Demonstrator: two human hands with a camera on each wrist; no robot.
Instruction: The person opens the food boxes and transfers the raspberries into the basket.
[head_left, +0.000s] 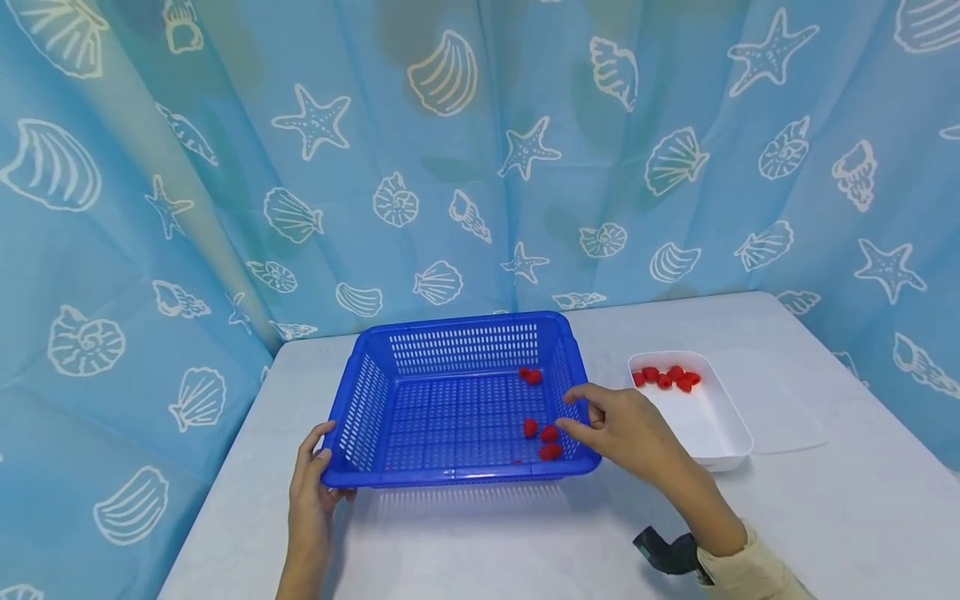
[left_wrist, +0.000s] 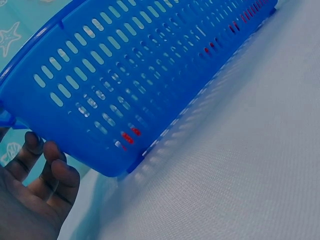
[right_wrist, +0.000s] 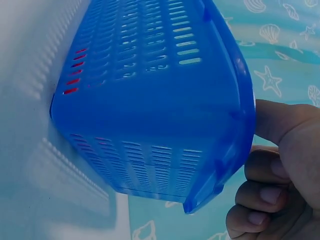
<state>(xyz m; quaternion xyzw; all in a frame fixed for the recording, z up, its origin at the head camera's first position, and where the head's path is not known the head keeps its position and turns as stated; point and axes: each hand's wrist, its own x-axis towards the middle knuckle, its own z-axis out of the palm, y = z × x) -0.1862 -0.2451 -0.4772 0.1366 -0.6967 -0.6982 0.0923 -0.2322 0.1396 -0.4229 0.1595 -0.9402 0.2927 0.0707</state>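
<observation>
A blue plastic basket (head_left: 465, 417) with slotted walls sits in the middle of the table, between the two hands. Several raspberries (head_left: 550, 451) lie inside it, mostly towards its right end; red also shows through the slots in both wrist views. My left hand (head_left: 309, 492) grips the left rim, its thumb on top and fingertips (left_wrist: 66, 172) curled beneath. At the right rim, my right hand (head_left: 626, 429) holds the basket with thumb and index finger reaching over the edge, while its other fingers (right_wrist: 262, 195) curl outside the wall.
A white rectangular container (head_left: 701, 425) with several raspberries (head_left: 665, 381) at its far end stands to the right. Beside it lies a translucent lid (head_left: 783, 417). A blue shell-patterned curtain (head_left: 480, 167) hangs behind the white table (head_left: 450, 550).
</observation>
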